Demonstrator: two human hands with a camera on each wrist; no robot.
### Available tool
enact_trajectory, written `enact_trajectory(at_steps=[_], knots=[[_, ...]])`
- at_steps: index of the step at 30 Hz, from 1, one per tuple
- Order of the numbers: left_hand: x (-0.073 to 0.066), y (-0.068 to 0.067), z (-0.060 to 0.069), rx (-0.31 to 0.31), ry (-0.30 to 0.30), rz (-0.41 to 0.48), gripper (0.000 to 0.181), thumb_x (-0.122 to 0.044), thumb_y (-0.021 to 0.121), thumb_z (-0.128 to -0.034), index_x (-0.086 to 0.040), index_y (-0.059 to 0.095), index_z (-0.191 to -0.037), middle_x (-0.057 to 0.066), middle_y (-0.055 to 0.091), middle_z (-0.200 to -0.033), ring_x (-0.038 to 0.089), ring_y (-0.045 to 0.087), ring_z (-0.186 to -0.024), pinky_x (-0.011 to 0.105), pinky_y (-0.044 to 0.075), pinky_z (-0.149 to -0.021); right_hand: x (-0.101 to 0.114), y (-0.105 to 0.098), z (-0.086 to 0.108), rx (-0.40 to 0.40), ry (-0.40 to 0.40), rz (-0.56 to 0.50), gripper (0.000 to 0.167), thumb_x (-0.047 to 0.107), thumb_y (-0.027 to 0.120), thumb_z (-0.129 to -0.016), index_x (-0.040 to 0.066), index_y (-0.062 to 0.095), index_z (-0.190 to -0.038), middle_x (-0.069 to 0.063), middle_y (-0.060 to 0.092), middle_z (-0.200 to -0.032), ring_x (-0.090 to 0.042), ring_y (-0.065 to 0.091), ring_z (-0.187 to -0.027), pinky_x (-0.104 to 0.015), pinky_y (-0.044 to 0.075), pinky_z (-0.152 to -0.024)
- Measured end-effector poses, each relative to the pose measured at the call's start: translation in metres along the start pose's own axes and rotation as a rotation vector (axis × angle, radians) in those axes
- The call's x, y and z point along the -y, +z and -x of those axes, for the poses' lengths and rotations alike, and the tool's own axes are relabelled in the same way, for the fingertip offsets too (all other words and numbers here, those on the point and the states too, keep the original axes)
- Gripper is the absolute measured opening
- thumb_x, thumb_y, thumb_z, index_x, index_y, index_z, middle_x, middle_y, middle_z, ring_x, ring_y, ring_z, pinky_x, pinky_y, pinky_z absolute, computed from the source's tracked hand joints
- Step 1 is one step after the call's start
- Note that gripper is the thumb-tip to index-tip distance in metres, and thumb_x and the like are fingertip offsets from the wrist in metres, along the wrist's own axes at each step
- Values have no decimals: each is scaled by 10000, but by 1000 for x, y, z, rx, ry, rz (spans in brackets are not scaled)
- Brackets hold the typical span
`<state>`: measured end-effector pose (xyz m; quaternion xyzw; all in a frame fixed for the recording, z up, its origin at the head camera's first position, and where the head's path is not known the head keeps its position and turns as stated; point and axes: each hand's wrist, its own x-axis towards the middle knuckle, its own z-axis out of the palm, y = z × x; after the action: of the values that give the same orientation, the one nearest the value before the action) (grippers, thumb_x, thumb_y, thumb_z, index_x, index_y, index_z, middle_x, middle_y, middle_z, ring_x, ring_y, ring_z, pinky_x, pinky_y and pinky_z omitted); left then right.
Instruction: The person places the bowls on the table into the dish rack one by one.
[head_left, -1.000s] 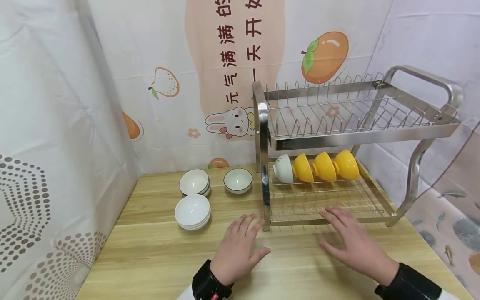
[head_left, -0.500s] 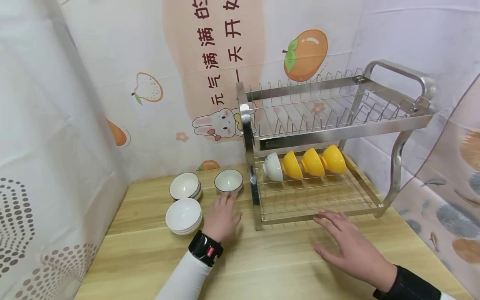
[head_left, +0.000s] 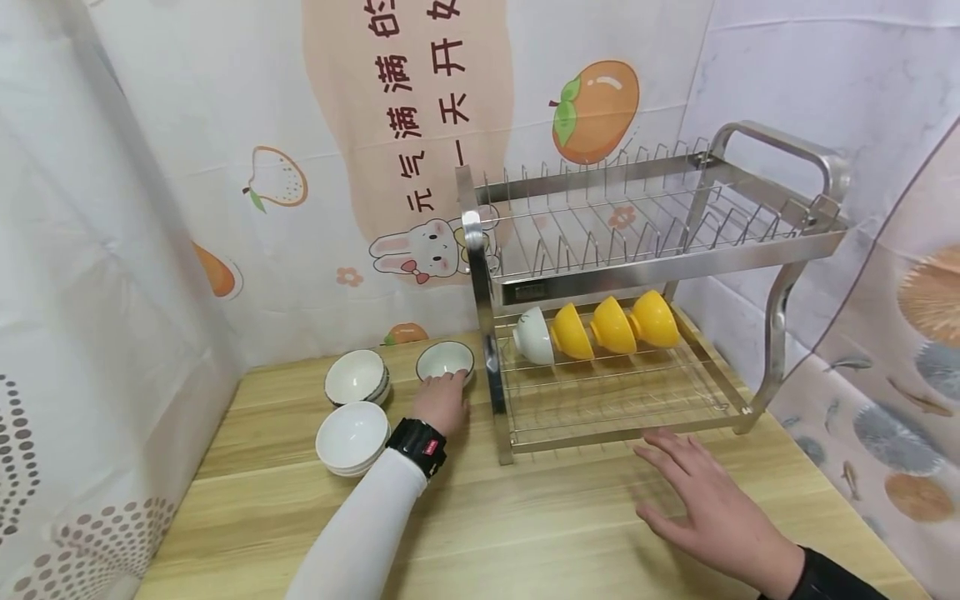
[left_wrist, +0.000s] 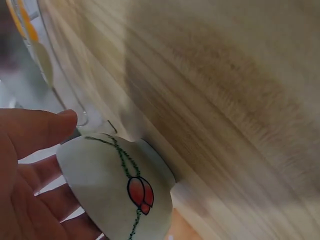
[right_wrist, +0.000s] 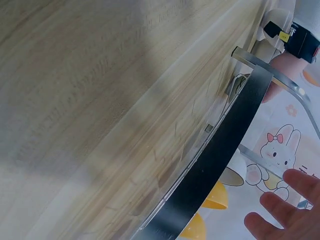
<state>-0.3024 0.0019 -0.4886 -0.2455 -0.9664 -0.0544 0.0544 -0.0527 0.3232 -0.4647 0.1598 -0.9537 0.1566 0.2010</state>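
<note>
Near the back edge of the table, my left hand [head_left: 441, 404] reaches a small white bowl [head_left: 446, 358] with a dark rim. In the left wrist view its outer wall carries a red flower and green vine. My fingers [left_wrist: 62, 202] extend past the rim of that bowl, partly hidden behind it. The thumb stands apart from them, close to the rim without visibly pressing on the wall. My right hand [head_left: 720, 517] hovers before the rack's front edge, fingers spread and holding nothing.
A two-tier metal dish rack [head_left: 667, 267] stands right of the bowl. Its lower tier holds a white bowl [head_left: 534, 337] and several yellow bowls [head_left: 613, 326] on their sides. Left of my hand sit stacked dark-rimmed bowls [head_left: 355, 377] and stacked white bowls [head_left: 351, 437].
My left hand has moved forward and left from beside the rack to the dark-rimmed bowl. My right hand has stayed near the rack's front. The head view has shifted to the right.
</note>
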Motion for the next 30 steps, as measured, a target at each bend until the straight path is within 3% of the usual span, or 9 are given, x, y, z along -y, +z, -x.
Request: enact_trajectory(at_steps=[6,10,16,23,30], knots=[[2,4,-10,35,-14,-50,301,-83,618,-922,-91,658,-1220,129,703,-1032,313,668,-907,462,538,-806,1,1,2,0,-5,-12,688,326,865,-726,80,586,-1306,-110,527,-1371,-317,447,-1277,-275,-11,-1204],[3,4,-13,27,-8,-64,230,-45,608,-919,-90,692,-1128,128,705,-985,319,664,-884,475,537,-771,1,4,1,9,-3,-12,669,336,860,-735,98,589,-1299,-88,527,-1372,-298,452,-1277,-266,-9,-1202],[4,-3,-8,46,12,-35,247,-36,597,-933,-92,682,-1158,113,699,-1006,307,652,-908,458,539,-779,3,5,0,15,-6,-5,630,320,846,-752,96,599,-1287,-97,535,-1366,-300,462,-1268,-239,-27,-1192],[7,-11,18,36,53,-16,250,-15,625,-906,-90,685,-1137,89,694,-971,273,647,-864,427,542,-760,10,6,-5,7,-22,-3,620,292,848,-749,101,598,-1284,-84,540,-1354,-298,471,-1258,-270,-1,-1202],[2,-15,68,32,104,2,287,5,630,-881,-98,684,-1143,78,699,-994,250,632,-845,414,533,-764,17,7,-5,5,-42,-4,608,297,843,-752,100,603,-1274,-87,545,-1357,-288,475,-1259,-269,28,-1203]])
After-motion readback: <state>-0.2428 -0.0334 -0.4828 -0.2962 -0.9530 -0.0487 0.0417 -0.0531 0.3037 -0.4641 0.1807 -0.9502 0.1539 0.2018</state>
